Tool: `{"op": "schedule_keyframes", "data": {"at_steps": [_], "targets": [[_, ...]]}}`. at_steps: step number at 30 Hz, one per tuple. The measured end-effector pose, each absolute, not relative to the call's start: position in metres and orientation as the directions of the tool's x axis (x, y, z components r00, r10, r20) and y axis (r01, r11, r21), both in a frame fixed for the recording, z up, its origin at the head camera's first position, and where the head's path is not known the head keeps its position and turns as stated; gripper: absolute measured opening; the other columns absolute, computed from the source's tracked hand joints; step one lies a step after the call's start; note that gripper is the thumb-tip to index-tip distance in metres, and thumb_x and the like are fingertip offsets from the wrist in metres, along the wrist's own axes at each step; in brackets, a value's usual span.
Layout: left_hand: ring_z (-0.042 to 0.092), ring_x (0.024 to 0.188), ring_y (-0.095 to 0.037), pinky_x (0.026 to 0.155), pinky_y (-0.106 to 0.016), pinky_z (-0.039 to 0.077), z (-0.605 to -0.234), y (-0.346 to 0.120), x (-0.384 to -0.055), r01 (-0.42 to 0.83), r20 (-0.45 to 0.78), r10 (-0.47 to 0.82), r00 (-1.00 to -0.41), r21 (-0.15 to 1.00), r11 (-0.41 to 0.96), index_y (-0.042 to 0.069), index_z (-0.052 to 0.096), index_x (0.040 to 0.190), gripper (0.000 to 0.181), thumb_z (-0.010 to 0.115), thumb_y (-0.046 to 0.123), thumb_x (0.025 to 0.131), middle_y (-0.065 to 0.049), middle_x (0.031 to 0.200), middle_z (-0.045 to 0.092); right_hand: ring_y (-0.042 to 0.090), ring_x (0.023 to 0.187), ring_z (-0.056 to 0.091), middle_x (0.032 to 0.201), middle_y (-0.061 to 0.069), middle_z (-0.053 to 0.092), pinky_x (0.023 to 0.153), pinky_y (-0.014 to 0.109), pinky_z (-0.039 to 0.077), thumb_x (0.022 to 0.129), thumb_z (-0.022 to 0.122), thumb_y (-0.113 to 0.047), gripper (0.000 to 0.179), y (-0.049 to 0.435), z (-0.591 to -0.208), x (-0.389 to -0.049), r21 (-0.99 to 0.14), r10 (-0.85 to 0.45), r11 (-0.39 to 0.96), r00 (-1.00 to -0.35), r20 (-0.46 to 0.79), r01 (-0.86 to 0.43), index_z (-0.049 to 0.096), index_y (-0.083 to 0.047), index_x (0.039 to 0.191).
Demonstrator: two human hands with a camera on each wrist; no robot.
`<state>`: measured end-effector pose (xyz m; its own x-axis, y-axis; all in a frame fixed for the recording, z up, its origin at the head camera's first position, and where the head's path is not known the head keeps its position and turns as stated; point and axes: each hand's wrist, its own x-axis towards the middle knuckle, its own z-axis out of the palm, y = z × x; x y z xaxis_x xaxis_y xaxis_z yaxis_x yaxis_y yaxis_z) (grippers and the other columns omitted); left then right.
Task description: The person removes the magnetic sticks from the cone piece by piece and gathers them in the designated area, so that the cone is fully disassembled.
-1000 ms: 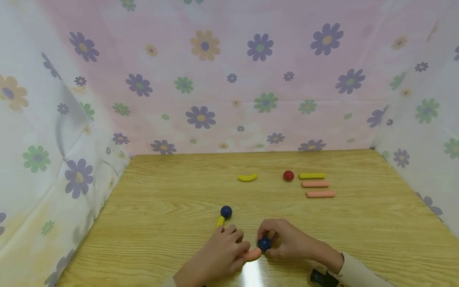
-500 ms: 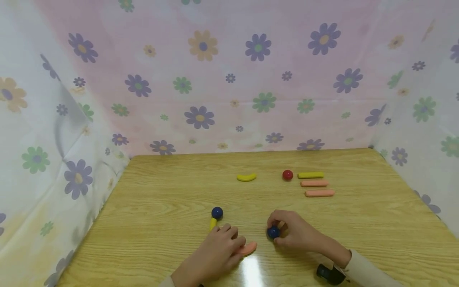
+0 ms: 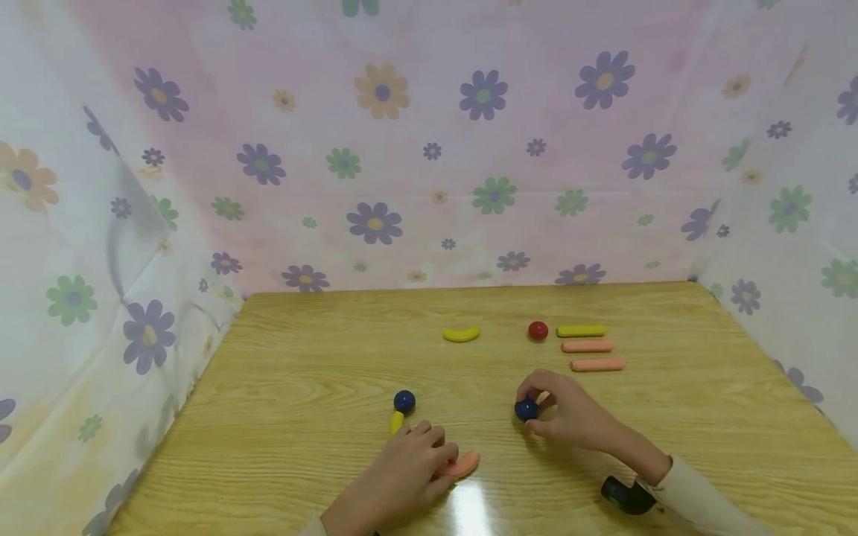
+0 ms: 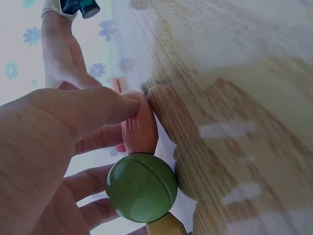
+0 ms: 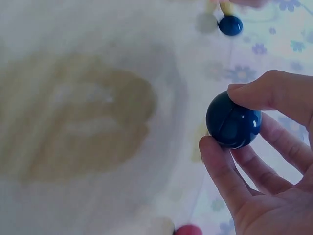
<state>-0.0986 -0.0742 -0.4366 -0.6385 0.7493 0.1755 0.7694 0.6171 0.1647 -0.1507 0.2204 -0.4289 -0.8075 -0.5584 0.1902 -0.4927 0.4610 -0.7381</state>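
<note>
My left hand (image 3: 405, 469) grips a curved pink stick (image 3: 465, 465) low over the table, its thumb lying on the stick in the left wrist view. There a green ball (image 4: 142, 187) adjoins the stick's end, with a yellow piece (image 4: 166, 225) on the ball's other side; the head view hides the green ball behind the hand. A yellow stick (image 3: 398, 422) reaches past the fingertips to a dark blue ball (image 3: 404, 401) that it touches. Between thumb and fingers, my right hand (image 3: 570, 413) pinches a second blue ball (image 5: 232, 120), apart from the pink stick.
Farther back on the wooden table (image 3: 302, 357) lie a curved yellow stick (image 3: 461, 335), a red ball (image 3: 538, 331), a straight yellow stick (image 3: 580, 331) and two straight pink sticks (image 3: 587, 346). Flowered cloth (image 3: 429, 179) walls the table at the back and sides.
My right hand has carried its blue ball away from the pink stick's end, back and to the right. The left hand with its joined pieces has shifted slightly left.
</note>
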Motion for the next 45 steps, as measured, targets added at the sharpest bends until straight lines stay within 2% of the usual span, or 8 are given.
{"op": "schedule_keyframes", "data": {"at_steps": [7,11,20,26,33,45], "targets": [[0.04,0.074,-0.005,0.067,-0.02,0.037,-0.437,-0.075,-0.1,0.759,0.166,0.741,-0.65,0.189,0.624,0.025,0.063,0.087,0.009,0.062,0.033,0.091,0.013,0.081,0.046,0.02,0.086,0.058,0.096,0.003,0.058,0.072,0.031,0.052,0.077,0.073,0.003,0.028,0.239,-0.425,-0.18,-0.707,-0.463,0.538,-0.862,0.207,-0.459,0.061,-0.009,0.099],[0.039,0.073,-0.005,0.067,-0.02,0.035,-0.437,-0.075,-0.101,0.754,0.155,0.74,-0.655,0.199,0.626,0.025,0.064,0.087,0.01,0.061,0.034,0.091,0.013,0.08,0.045,0.025,0.086,0.06,0.096,0.008,0.06,0.069,0.029,0.052,0.078,0.074,0.002,0.026,0.247,-0.427,-0.198,-0.719,-0.404,0.562,-0.894,0.194,-0.41,0.061,-0.006,0.099],[0.037,0.07,-0.004,0.063,-0.018,0.034,-0.439,-0.075,-0.101,0.754,0.156,0.74,-0.654,0.216,0.621,0.025,0.064,0.086,0.01,0.061,0.033,0.092,0.014,0.078,0.043,0.028,0.087,0.059,0.104,0.013,0.06,0.068,0.033,0.05,0.08,0.071,0.0,0.021,0.251,-0.434,-0.221,-0.683,-0.322,0.646,-0.933,0.161,-0.341,0.064,-0.005,0.099],[0.037,0.071,-0.004,0.062,-0.016,0.033,-0.439,-0.077,-0.101,0.749,0.16,0.735,-0.659,0.226,0.623,0.025,0.064,0.087,0.009,0.062,0.033,0.091,0.014,0.08,0.044,0.027,0.084,0.058,0.099,0.014,0.06,0.069,0.037,0.05,0.079,0.07,0.003,0.021,0.246,-0.438,-0.226,-0.631,-0.328,0.68,-0.925,0.193,-0.373,0.066,0.0,0.1],[0.037,0.07,-0.003,0.061,-0.016,0.033,-0.439,-0.077,-0.1,0.753,0.175,0.734,-0.656,0.224,0.619,0.025,0.063,0.085,0.009,0.062,0.032,0.091,0.014,0.079,0.043,0.025,0.081,0.055,0.098,0.013,0.058,0.068,0.036,0.048,0.077,0.07,0.004,0.025,0.244,-0.44,-0.228,-0.575,-0.341,0.713,-0.915,0.214,-0.4,0.066,0.003,0.102],[0.036,0.067,-0.002,0.06,-0.015,0.032,-0.439,-0.075,-0.102,0.764,0.195,0.74,-0.643,0.23,0.603,0.025,0.061,0.081,0.012,0.062,0.031,0.091,0.014,0.076,0.042,0.025,0.078,0.057,0.1,0.015,0.057,0.066,0.036,0.048,0.076,0.067,0.005,0.026,0.246,-0.437,-0.226,-0.584,-0.336,0.707,-0.916,0.219,-0.399,0.066,0.003,0.102]]}}
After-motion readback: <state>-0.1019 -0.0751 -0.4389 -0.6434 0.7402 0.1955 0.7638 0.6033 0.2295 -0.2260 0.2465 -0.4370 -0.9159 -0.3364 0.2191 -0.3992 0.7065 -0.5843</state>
